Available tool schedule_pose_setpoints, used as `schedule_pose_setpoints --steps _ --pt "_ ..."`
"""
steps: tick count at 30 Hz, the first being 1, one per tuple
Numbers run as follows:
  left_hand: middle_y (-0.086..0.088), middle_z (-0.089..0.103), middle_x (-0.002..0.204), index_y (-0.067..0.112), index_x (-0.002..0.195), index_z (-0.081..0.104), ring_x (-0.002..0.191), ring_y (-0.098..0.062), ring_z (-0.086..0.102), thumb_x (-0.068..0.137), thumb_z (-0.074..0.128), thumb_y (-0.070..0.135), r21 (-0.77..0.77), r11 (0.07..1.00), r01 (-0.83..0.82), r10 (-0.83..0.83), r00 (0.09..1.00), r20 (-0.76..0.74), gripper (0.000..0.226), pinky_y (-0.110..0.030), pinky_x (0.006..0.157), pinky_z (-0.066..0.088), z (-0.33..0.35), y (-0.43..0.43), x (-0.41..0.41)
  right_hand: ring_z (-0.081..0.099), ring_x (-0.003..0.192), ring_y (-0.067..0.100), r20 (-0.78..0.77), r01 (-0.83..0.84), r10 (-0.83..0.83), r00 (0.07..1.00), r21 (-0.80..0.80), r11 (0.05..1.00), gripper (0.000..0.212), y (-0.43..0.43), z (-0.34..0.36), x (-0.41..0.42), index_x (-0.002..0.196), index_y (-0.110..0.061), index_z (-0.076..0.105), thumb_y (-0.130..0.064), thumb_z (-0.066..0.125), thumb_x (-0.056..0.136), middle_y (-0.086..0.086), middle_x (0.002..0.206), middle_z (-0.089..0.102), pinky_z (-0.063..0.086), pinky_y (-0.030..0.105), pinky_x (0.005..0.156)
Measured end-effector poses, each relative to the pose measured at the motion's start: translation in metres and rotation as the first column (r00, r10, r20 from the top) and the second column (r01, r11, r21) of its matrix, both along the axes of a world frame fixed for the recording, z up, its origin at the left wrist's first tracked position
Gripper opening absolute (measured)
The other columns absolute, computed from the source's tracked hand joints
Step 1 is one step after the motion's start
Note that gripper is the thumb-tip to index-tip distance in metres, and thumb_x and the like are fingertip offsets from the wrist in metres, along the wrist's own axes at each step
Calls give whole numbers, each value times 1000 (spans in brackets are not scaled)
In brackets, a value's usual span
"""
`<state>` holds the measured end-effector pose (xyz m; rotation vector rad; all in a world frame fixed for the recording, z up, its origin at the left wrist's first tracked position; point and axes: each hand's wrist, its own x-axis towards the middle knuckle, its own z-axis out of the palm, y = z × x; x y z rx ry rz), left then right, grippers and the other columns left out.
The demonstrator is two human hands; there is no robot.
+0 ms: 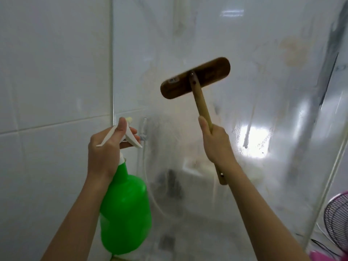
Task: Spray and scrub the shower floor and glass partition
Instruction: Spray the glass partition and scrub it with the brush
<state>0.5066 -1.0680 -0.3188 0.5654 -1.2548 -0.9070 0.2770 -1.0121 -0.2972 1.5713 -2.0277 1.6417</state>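
Scrubbing the glass partition (pixel 254 91), centre frame.
Right hand (pixel 216 142) gripping brush (pixel 195 78); left hand (pixel 107 147) clasping spray bottle (pixel 126 213); likely next: respraying.

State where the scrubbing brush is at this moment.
In the head view, the brush is raised right of centre against the glass partition, its wooden handle held in the right hand, above the green spray bottle.
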Motion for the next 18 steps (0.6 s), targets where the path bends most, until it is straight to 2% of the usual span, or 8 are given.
schedule_pose_setpoints --steps 2,4,6,8,10,13,15,18 --pt "-3 77 71 11 76 75 72 -25 76 99 59 38 1 1000 15 -15 999 -28 39 -44 82 62 5 0 -4 40 46 5 0 33 -33 999 23 999 47 14 -44 -4 67 -21 47 -59 35 93 -5 57 44 33 14 42" --pt "-8 76 74 8 78 75 72 -25 76 100 58 37 13 1000 26 -25 999 -30 40 -30 64 62 10 2 -8 46 50 5 34 146 -151 988 130 981 47 50 -116 -2 70 -23 51 -63 32 85 -4 60 50 36 21 48" --pt "-15 76 83 7 82 75 76 -26 76 101 55 40 18 999 35 -34 999 -16 42 -14 48 49 12 5 -9 50 56 10 49 187 -207 977 269 945 51 74 -152 0 74 -20 54 -65 31 80 0 65 54 39 24 51" --pt "-17 76 88 5 87 75 78 -25 76 101 55 41 18 999 42 -42 999 -3 44 -10 46 44 14 7 -13 47 52 10 9 146 -152 988 237 961 51 65 -122 -8 71 -18 50 -63 33 86 0 62 51 36 18 47" --pt "-17 76 89 2 90 75 79 -26 76 101 55 41 3 999 55 -55 999 -5 45 -10 46 44 16 10 -19 42 47 8 -16 98 -96 995 122 988 50 48 -57 -16 66 -18 46 -60 36 92 -3 57 45 37 18 46" --pt "-16 75 89 -1 95 75 72 -16 75 102 54 39 -14 995 94 -95 995 -9 46 -9 46 43 17 13 -30 39 44 9 139 140 -136 981 -22 990 53 40 9 -33 64 -16 44 -60 37 93 -3 53 41 38 23 47" --pt "-15 75 87 -2 96 74 65 -10 73 102 54 37 -11 990 137 -138 990 -20 44 -9 45 43 18 15 -39 40 44 8 214 180 -179 960 15 983 53 64 -16 -40 62 -16 44 -58 36 94 -4 52 42 38 21 47" --pt "-10 75 81 6 87 76 72 -21 75 101 56 37 -10 984 177 -177 983 -51 38 -20 58 55 20 17 -53 38 40 5 290 207 -218 932 68 976 53 111 -75 -38 63 -15 49 -56 35 93 -3 49 41 36 19 43"
